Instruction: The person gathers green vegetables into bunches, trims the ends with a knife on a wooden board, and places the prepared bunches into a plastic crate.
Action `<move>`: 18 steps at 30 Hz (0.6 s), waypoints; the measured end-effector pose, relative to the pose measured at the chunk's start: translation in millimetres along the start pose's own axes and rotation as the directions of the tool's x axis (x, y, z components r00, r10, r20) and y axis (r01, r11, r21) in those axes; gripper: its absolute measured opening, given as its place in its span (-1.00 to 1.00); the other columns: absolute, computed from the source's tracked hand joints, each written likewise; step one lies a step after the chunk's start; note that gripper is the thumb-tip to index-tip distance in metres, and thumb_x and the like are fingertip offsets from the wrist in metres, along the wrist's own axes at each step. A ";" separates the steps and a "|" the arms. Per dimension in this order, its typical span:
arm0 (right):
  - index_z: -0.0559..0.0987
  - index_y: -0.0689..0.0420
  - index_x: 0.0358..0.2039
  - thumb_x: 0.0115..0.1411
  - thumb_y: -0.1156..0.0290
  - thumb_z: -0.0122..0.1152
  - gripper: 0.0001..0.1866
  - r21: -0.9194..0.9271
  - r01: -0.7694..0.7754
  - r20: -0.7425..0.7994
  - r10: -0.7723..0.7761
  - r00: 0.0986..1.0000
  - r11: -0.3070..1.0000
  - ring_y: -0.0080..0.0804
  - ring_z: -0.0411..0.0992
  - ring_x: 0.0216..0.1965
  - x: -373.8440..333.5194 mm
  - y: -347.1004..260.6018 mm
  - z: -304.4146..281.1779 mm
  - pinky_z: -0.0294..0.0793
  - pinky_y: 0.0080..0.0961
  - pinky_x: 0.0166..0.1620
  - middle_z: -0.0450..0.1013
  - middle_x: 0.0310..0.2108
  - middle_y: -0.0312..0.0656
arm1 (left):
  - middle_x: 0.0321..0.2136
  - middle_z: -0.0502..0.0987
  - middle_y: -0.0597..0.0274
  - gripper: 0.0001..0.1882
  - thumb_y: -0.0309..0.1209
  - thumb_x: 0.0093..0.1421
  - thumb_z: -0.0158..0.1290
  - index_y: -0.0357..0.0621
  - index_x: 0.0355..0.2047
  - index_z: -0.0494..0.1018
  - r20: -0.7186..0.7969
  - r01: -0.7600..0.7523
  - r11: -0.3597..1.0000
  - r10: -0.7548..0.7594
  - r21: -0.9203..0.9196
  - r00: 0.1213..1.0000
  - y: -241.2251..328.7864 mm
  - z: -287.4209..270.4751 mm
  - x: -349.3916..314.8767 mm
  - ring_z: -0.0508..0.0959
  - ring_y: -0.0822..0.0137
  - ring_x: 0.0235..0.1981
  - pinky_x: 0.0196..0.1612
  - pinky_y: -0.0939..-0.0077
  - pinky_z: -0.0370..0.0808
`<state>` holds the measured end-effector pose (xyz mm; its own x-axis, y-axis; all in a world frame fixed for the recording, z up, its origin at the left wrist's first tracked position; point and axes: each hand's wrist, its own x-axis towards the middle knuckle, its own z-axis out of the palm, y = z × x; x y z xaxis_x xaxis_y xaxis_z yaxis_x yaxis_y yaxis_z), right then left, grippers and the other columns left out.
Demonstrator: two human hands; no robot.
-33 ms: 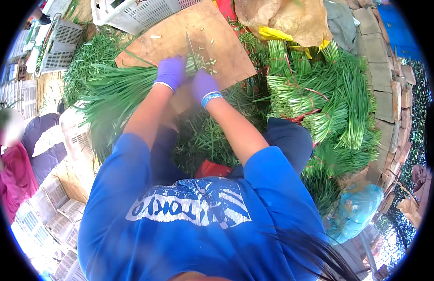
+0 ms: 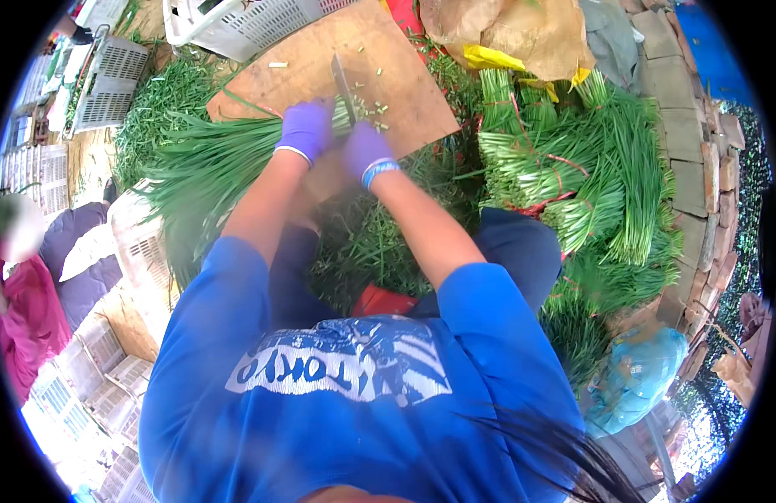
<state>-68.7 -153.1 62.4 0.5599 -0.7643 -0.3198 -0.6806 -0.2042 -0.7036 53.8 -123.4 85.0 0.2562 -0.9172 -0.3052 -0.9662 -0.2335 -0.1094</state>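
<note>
My left hand (image 2: pixel 307 130), in a purple glove, is closed around a bunch of garlic chives (image 2: pixel 212 149) lying across a wooden board (image 2: pixel 321 50). The long leaves trail off to the left, over the board's edge. My right hand (image 2: pixel 369 153), gloved the same way, grips a knife (image 2: pixel 342 82) whose blade points away from me. Its handle is hidden in my fist. The blade stands at the stem end of the bunch, just right of my left hand. Small cut stem pieces (image 2: pixel 380 109) are scattered beside the blade.
Tied chive bundles (image 2: pixel 572 176) are piled to the right, below brown paper (image 2: pixel 509 38). Loose leaves (image 2: pixel 363 243) heap between my knees. A white crate (image 2: pixel 266 33) stands beyond the board, a grey crate (image 2: pixel 111 80) at far left. Another person (image 2: pixel 36 310) is at the left.
</note>
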 end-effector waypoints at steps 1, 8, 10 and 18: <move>0.40 0.30 -0.39 0.01 0.43 -0.10 -0.79 0.008 -0.009 -0.008 0.009 1.000 1.000 0.07 0.39 -0.29 3.9 -8.3 -9.4 0.37 -0.18 -0.21 0.39 -0.36 0.20 | -0.26 0.44 0.11 -0.38 -0.12 -0.25 0.13 -0.06 -0.14 0.26 -0.027 0.009 1.000 -0.009 0.004 1.000 0.7 1.5 -2.5 0.49 0.12 -0.29 -0.25 0.27 0.42; 0.39 0.33 -0.24 -0.05 0.27 0.01 -0.58 0.232 -0.059 0.034 0.053 0.998 0.971 0.02 0.35 -0.19 44.5 52.9 2.8 0.33 -0.25 -0.11 0.36 -0.28 0.21 | -0.14 0.35 0.13 -0.18 -0.20 -0.30 0.19 -0.08 0.01 0.12 -0.001 0.034 0.999 -0.034 -0.036 0.999 8.9 0.1 -12.2 0.43 0.16 -0.18 -0.18 0.27 0.38; 0.37 0.33 -0.20 -0.06 0.27 0.04 -0.55 0.329 -0.048 -0.043 0.065 0.997 0.943 0.00 0.33 -0.15 17.1 43.4 -10.6 0.30 -0.27 -0.07 0.34 -0.24 0.20 | -0.07 0.30 0.15 -0.10 -0.20 -0.29 0.19 -0.06 0.09 0.03 -0.112 0.025 0.999 -0.028 -0.031 0.993 13.4 -3.4 -31.1 0.37 0.17 -0.10 -0.11 0.23 0.33; 0.40 0.26 -0.18 -0.04 0.17 0.18 -0.51 0.194 0.453 -0.145 -0.432 0.890 0.870 -0.07 0.29 -0.09 -1.3 -53.9 -32.3 0.23 -0.34 0.00 0.33 -0.18 0.08 | -0.05 0.27 -0.01 -0.27 -0.20 -0.15 0.10 -0.02 0.07 0.13 -0.249 -0.555 0.788 0.500 -0.267 0.829 66.3 -3.6 -174.8 0.32 0.00 -0.08 -0.04 0.10 0.23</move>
<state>-48.0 -160.8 121.2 0.7238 -0.6810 0.1109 -0.2464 -0.4053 -0.8804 -55.1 20.2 134.5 -0.2782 -0.9578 -0.0720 -0.9111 0.2394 0.3356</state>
